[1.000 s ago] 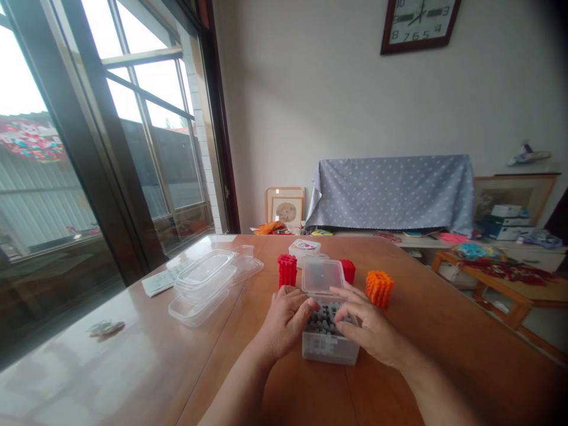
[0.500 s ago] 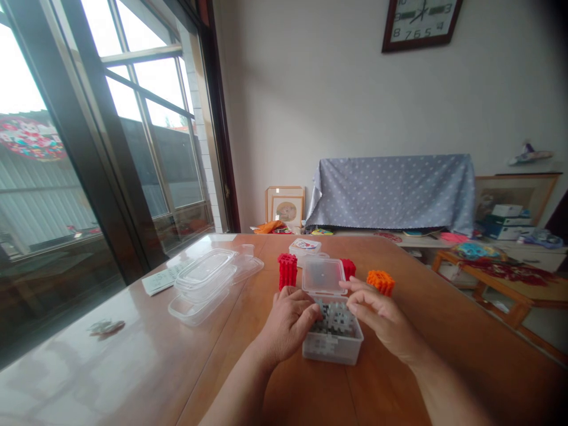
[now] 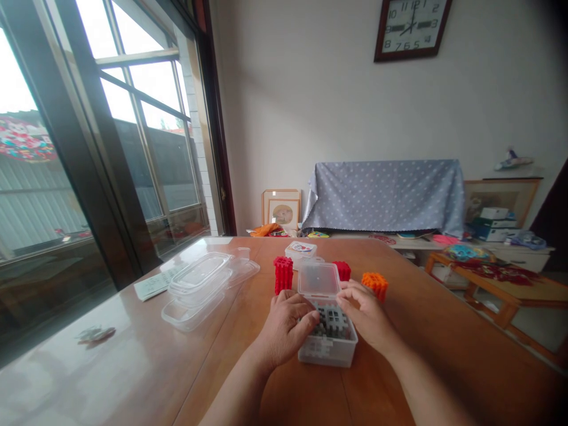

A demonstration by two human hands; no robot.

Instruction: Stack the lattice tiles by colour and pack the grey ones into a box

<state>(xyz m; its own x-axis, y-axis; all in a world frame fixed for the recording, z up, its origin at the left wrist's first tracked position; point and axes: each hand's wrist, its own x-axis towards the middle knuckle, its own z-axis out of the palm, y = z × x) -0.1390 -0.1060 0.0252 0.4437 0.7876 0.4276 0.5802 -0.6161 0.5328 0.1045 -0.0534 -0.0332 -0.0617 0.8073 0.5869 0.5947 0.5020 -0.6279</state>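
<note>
A clear plastic box (image 3: 326, 353) stands on the table, with its hinged lid (image 3: 318, 280) raised at the back. Grey interlocking plastic pieces (image 3: 333, 316) lie packed inside it. My left hand (image 3: 287, 325) is bent over the box's left rim, thumb over the pieces and fingers curled; whatever is between them is hidden. At the right rear corner, near the lid hinge, my right hand (image 3: 366, 310) has its fingers loosely bent and apart, thumb at the pieces. Behind the box stand a red block stack (image 3: 283, 276), another red stack (image 3: 342, 270) and an orange stack (image 3: 375, 285).
Nested clear containers (image 3: 197, 290) sit to the left, beside a sheet of paper (image 3: 153, 287) and a small clear packet (image 3: 95, 334). A lidded clear box (image 3: 300, 254) is at the back of the wooden table (image 3: 239, 361). A window (image 3: 146, 136) lines the left side.
My right hand has moved down and in toward the box's right rim, its fingers drawn closer together. The grey pieces sit more evenly. The view has shifted slightly.
</note>
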